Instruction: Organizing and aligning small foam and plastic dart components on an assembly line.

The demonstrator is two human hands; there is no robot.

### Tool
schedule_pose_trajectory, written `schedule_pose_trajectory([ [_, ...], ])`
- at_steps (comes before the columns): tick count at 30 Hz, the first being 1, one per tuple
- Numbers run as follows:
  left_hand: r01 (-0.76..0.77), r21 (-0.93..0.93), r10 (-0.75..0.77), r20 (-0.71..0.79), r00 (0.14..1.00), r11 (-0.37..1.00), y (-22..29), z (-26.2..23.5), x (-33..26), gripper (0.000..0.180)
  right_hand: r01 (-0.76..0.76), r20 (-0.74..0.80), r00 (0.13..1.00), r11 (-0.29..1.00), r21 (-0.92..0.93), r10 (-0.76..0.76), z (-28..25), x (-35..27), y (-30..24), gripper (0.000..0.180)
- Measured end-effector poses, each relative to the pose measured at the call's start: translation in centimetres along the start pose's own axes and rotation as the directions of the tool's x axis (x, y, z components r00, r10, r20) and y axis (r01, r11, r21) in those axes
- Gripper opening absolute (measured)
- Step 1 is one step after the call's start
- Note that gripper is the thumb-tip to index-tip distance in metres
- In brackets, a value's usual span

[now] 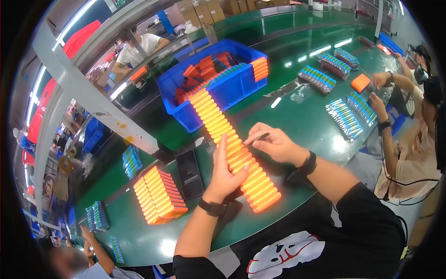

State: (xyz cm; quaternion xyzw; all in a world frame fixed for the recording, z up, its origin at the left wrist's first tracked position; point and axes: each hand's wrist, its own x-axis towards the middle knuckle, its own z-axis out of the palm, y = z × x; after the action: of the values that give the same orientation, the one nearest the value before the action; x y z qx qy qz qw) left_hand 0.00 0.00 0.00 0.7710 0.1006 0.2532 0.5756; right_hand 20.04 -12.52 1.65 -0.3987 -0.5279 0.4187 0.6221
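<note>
At centre frame our left hand [226, 173] lay flat-fingered against the long row of glowing orange plastic cylinders [234, 156] on the green worktop [297, 121]; right fingers [265, 139] pinched a thin dark tool [261, 136]. One nudge could've scattered that row.

Your left hand [226, 173] lay flat against the near part of a long row of orange pieces [232, 151] on the green table [297, 116]. Your right hand [274, 142] pinched a thin dark tool [260, 137] over that row. A blue bin [223, 81] stood beyond.
</note>
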Motion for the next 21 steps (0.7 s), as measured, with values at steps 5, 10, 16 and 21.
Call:
schedule_pose_trajectory([
  [5,-0.197,0.409,0.206,0.022,0.978,0.891,1.0,-0.2,-0.1,0.096,0.206,0.037,0.970,0.735,-0.646,-0.239,2.1,0.1,0.0,0.019],
  [10,-0.200,0.395,0.208,0.023,0.978,0.897,0.8,-0.5,0.2,0.097,0.200,0.039,0.970,0.702,-0.683,-0.238,2.3,0.5,-0.2,0.019],
  [16,-0.137,0.290,0.144,-0.002,0.990,0.947,0.0,-0.5,-0.1,0.096,0.124,-0.015,0.979,0.645,-0.754,-0.205,0.4,0.0,-1.2,0.018],
  [21,0.019,-0.082,-0.020,-0.016,1.000,0.996,0.5,-0.1,-0.2,0.097,0.094,-0.092,0.980,0.810,-0.578,-0.179,-0.3,-0.1,-1.9,0.012],
])
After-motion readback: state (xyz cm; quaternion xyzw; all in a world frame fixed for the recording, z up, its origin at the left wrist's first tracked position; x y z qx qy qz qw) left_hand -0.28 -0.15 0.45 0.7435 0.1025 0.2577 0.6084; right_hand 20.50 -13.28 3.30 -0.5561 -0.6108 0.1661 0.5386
